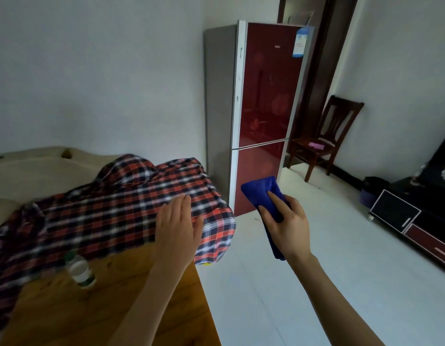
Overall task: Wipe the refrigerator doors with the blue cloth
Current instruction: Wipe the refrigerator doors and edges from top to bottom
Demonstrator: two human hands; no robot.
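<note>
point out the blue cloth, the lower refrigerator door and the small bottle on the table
blue cloth (260,193), head view, on its flat upper fold.
lower refrigerator door (258,163), head view, on the red panel just above the cloth.
small bottle (79,270), head view, on its white body, which is blurred.

One refrigerator, two doors, one cloth, one shirt, one chair.
</note>
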